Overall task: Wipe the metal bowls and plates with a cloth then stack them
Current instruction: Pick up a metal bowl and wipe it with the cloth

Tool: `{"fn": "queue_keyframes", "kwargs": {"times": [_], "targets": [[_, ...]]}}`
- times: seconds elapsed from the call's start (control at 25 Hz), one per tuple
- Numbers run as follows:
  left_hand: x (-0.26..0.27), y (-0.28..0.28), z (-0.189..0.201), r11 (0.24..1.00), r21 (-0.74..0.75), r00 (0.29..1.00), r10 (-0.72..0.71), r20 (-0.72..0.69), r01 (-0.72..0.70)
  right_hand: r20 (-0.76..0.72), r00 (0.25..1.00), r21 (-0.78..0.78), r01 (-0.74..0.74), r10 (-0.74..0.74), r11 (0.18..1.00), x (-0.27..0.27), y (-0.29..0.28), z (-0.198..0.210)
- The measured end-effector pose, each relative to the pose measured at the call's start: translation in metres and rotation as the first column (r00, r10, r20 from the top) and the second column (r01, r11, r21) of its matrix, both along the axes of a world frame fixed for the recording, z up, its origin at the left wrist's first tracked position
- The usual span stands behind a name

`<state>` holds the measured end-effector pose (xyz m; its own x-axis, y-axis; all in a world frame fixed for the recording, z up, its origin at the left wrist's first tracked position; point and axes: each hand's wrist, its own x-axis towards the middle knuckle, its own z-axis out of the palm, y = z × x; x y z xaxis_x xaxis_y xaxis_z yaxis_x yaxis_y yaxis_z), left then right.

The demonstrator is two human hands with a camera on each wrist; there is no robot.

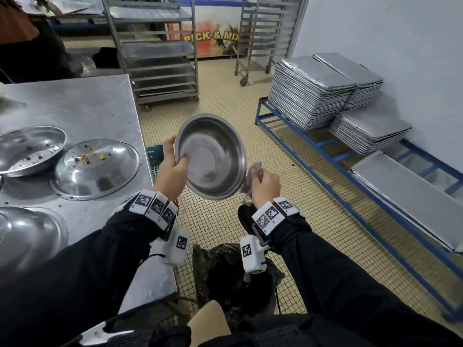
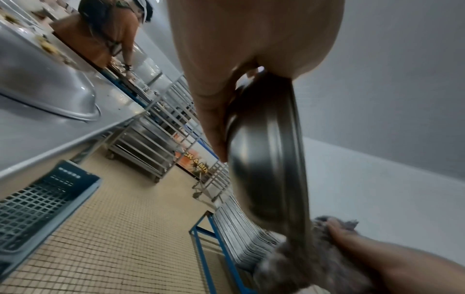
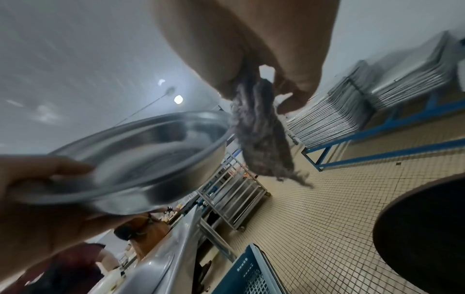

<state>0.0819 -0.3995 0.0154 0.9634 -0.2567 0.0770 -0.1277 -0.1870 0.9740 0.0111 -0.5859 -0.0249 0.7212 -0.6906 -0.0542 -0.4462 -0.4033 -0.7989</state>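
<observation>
My left hand grips the rim of a round metal bowl, thumb inside, and holds it tilted in the air over the floor with its hollow facing me. The same bowl shows edge-on in the left wrist view and from the side in the right wrist view. My right hand clutches a crumpled grey cloth against the bowl's right rim; the cloth hangs down from the fingers. Several dirty metal plates and bowls lie upturned on the steel table at left.
A bin with a black bag stands on the floor just below my hands. A blue crate sits beside the table. Stacks of metal trays rest on a blue rack along the right wall. Wheeled tray racks stand behind; another person works further back.
</observation>
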Motion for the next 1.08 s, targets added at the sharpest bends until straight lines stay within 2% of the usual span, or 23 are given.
{"fn": "queue_keyframes", "kwargs": {"times": [0.08, 0.16, 0.24, 0.28, 0.32, 0.4, 0.44, 0.56, 0.6, 0.72, 0.88, 0.96, 1.08], "targets": [[0.004, 0.001, -0.007, 0.999, 0.026, 1.000, -0.029, -0.008, 0.029, 0.097, 0.985, -0.064, -0.135, 0.141, 0.989, -0.007, 0.016, 0.001], [0.005, -0.001, -0.011, 0.997, 0.022, 0.997, -0.066, -0.041, 0.067, 0.085, 0.919, -0.245, -0.355, 0.385, 0.902, -0.011, 0.039, -0.003], [0.006, -0.003, -0.012, 0.994, 0.016, 0.994, -0.106, -0.035, 0.106, 0.018, 0.758, -0.280, -0.622, 0.652, 0.731, -0.016, 0.059, -0.013], [0.007, -0.003, -0.013, 0.992, 0.007, 0.992, -0.122, -0.025, 0.122, 0.008, 0.686, -0.246, -0.704, 0.728, 0.666, -0.020, 0.062, -0.018], [0.008, -0.002, -0.012, 0.992, -0.005, 0.992, -0.128, -0.015, 0.128, 0.008, 0.644, -0.206, -0.748, 0.765, 0.631, -0.023, 0.063, -0.022], [0.012, 0.003, -0.014, 0.993, -0.022, 0.993, -0.114, -0.004, 0.114, -0.079, 0.629, -0.214, -0.768, 0.773, 0.603, -0.028, 0.054, -0.022], [0.015, 0.005, -0.015, 0.994, -0.026, 0.994, -0.108, -0.004, 0.108, -0.186, 0.628, -0.260, -0.773, 0.755, 0.579, -0.028, 0.046, -0.023], [0.017, 0.010, -0.022, 0.989, -0.007, 0.988, -0.148, -0.052, 0.147, -0.533, 0.623, -0.481, -0.780, 0.573, 0.400, -0.020, 0.021, -0.027], [0.017, 0.011, -0.024, 0.987, -0.003, 0.983, -0.159, -0.087, 0.160, -0.580, 0.644, -0.511, -0.765, 0.499, 0.392, -0.017, 0.013, -0.029], [0.016, 0.013, -0.025, 0.980, 0.060, 0.966, -0.177, -0.191, 0.191, -0.553, 0.745, -0.556, -0.663, 0.373, 0.502, -0.004, -0.003, -0.025], [0.012, 0.015, -0.014, 0.966, 0.055, 0.927, -0.227, -0.298, 0.254, -0.344, 0.827, -0.614, -0.557, 0.445, 0.560, 0.011, -0.013, -0.012], [0.013, 0.017, -0.014, 0.955, 0.037, 0.908, -0.267, -0.322, 0.294, -0.188, 0.863, -0.562, -0.486, 0.469, 0.670, 0.018, -0.018, -0.005], [0.013, 0.017, -0.013, 0.950, -0.029, 0.905, -0.306, -0.295, 0.311, 0.040, 0.910, -0.461, -0.350, 0.413, 0.816, 0.018, -0.019, 0.006]]}}
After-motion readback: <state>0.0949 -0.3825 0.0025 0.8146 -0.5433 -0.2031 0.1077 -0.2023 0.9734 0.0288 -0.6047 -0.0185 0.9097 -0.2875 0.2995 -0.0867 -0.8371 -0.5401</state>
